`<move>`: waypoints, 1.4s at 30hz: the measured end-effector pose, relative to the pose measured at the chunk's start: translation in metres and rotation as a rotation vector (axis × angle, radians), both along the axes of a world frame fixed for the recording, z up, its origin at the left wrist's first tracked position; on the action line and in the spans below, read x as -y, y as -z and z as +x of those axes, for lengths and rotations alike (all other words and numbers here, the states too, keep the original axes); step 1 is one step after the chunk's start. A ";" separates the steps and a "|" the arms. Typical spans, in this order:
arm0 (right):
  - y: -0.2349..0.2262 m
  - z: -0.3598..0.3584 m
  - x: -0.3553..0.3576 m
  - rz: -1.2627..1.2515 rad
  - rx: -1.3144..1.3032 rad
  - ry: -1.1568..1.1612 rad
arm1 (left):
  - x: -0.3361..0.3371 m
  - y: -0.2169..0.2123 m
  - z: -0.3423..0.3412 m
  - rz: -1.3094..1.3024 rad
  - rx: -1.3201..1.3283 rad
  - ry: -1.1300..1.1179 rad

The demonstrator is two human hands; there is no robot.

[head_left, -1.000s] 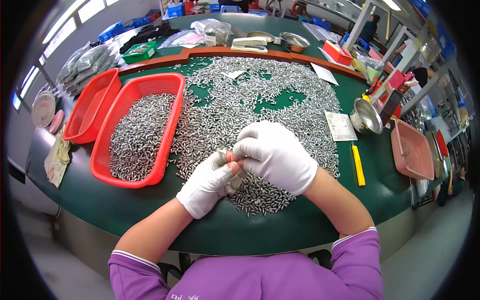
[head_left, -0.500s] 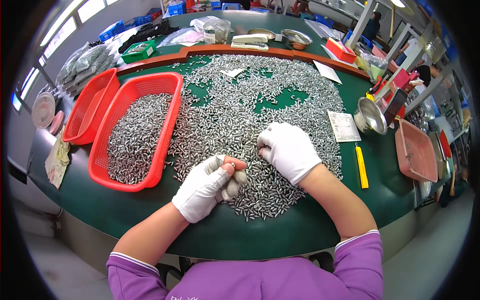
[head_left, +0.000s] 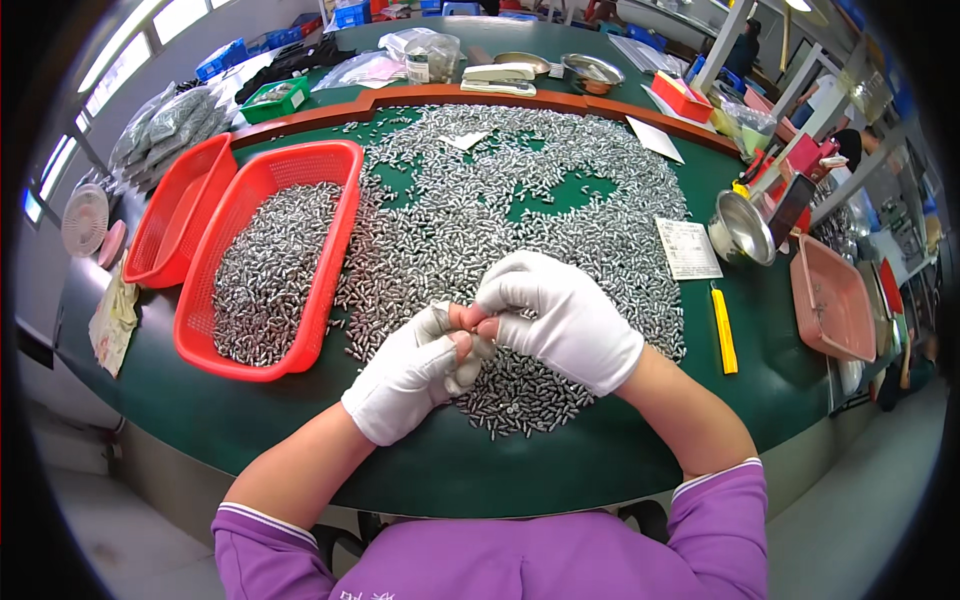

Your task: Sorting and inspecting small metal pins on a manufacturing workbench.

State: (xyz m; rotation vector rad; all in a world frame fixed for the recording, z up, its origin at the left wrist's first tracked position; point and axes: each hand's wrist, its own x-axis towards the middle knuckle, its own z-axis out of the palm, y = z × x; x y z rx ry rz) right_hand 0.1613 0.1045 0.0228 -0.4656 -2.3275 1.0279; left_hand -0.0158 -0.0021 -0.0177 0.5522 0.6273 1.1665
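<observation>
In white gloves with bare fingertips, my left hand (head_left: 405, 375) and my right hand (head_left: 560, 320) meet over the near part of a wide spread of small, silvery, pointed metal parts (head_left: 440, 250). Both are closed, thumb against fingers, and their fingertips touch. Whatever is pinched there is too small and covered to make out. Darker grey metal parts (head_left: 525, 398) lie heaped just below the hands. Left of them stands a red plastic basket (head_left: 350, 215) holding many more of the same parts.
Another red basket (head_left: 180, 215) leans beside the full one. On the right lie a paper slip (head_left: 688, 250), a yellow-handled tool (head_left: 723, 330), a steel bowl (head_left: 742, 228) and a pink tray (head_left: 833, 305). A wooden ledge (head_left: 420, 95) borders the green table's far side.
My right hand has moved left and toward me from the spread of metal parts, and its fingertips now meet those of my left hand. The left hand has barely moved.
</observation>
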 end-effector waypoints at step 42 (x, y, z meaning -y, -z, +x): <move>0.009 0.000 -0.008 0.243 0.105 0.186 | 0.002 0.004 -0.002 -0.044 -0.106 -0.076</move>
